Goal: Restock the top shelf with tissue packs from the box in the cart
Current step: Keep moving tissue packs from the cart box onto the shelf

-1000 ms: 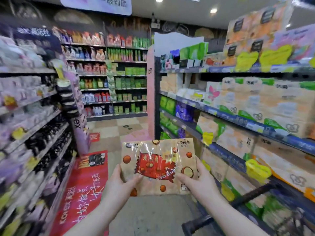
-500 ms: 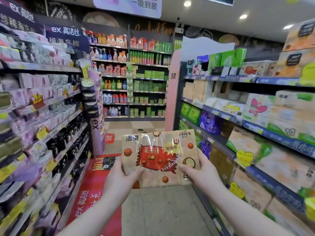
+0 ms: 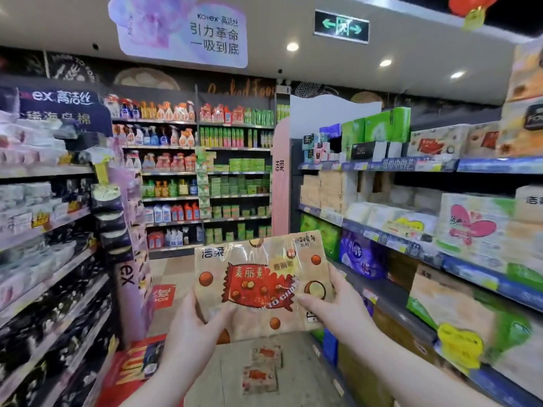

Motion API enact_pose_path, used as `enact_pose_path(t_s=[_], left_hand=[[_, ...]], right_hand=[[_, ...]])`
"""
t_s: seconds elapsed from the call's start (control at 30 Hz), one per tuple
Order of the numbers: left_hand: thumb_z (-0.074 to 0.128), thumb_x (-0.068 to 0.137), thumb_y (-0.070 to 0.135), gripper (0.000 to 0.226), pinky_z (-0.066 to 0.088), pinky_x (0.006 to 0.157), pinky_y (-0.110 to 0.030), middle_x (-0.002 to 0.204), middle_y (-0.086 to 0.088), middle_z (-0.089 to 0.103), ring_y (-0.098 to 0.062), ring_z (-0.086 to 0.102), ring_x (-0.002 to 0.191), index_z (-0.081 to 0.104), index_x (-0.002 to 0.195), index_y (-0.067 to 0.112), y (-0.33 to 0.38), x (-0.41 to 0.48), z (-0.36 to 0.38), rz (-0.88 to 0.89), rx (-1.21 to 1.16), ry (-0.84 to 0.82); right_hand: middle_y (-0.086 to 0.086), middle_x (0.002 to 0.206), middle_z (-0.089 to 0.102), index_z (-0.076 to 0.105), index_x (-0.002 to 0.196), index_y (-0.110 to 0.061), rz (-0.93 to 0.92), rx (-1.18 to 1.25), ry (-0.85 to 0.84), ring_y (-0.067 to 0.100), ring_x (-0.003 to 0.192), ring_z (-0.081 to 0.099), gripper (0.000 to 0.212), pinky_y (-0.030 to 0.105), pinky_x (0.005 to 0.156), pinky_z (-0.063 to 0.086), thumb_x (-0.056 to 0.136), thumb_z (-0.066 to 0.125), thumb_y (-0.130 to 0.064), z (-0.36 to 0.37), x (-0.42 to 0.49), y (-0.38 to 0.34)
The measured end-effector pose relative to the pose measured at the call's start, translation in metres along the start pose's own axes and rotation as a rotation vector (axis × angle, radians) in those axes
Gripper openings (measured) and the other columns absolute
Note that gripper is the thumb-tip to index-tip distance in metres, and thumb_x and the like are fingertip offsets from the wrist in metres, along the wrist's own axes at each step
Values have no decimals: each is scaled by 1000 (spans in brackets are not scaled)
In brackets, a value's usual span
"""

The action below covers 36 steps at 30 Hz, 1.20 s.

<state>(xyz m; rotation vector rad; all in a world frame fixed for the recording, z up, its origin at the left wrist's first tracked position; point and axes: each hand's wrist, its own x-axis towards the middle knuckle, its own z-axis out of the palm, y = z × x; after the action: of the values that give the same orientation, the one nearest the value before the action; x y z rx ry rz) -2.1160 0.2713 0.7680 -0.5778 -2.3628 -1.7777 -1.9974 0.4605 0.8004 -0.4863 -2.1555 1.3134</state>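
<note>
Head view has lifted away from the cart, now out of sight. The left hand (image 3: 191, 333) and right hand (image 3: 332, 309) grip the tissue pack (image 3: 264, 283) by its lower corners, mid-aisle, below the top shelf (image 3: 411, 165) front edge. Placing likely comes next.

A pale purple hanging sign (image 3: 179, 30) fills the upper centre, a green exit sign (image 3: 341, 27) to its right — a red lantern (image 3: 473, 7) (cut off by the frame) at the top right. Spray bottles (image 3: 152, 136) line the back shelves (image 3: 235, 148), centre left; a red floor sticker (image 3: 126, 374) lies lower left.
</note>
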Motion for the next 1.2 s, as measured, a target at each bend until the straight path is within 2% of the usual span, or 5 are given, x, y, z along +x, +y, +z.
enact_pose_path(t_s=[0.43, 0.6, 0.8, 0.97, 1.2], left_hand=[[76, 71, 43, 37, 50, 89, -43, 101, 15, 63, -17, 62, 98, 49, 95, 46, -4, 197, 150, 82, -210, -244], [76, 76, 32, 43, 48, 86, -37, 98, 16, 61, -13, 60, 96, 47, 108, 37, 9, 292, 201, 179, -281, -354], [75, 76, 34, 50, 44, 84, -33, 104, 8, 60, -17, 57, 97, 49, 119, 30, 41, 373, 267, 318, -302, -465], [73, 77, 38, 66, 43, 96, -36, 121, 3, 58, -18, 55, 108, 44, 133, 21, 80, 397, 339, 408, -373, -588], [70, 79, 43, 46, 47, 90, -36, 110, 6, 60, -17, 57, 103, 49, 115, 24, 160, 433, 429, 566, -455, -611]], right_hand=[[-19, 117, 59, 37, 123, -50, 29, -197, 253, 6, 108, 57, 66, 38, 92, 51, 69, 74, -45, -35, 188, 52], [-17, 120, 58, 35, 122, -48, 37, -253, 396, 7, 110, 55, 62, 30, 90, 46, 73, 74, -42, -41, 260, 49], [-16, 120, 57, 32, 133, -43, 62, -350, 571, 9, 111, 55, 75, 39, 95, 48, 72, 76, -39, -70, 321, 42], [-19, 106, 62, 37, 128, -42, 100, -451, 728, 0, 92, 60, 68, 24, 70, 51, 74, 77, -34, -120, 343, 32], [-14, 108, 65, 44, 128, -38, 73, -539, 847, 12, 100, 63, 71, 41, 92, 51, 68, 81, -38, -214, 394, 14]])
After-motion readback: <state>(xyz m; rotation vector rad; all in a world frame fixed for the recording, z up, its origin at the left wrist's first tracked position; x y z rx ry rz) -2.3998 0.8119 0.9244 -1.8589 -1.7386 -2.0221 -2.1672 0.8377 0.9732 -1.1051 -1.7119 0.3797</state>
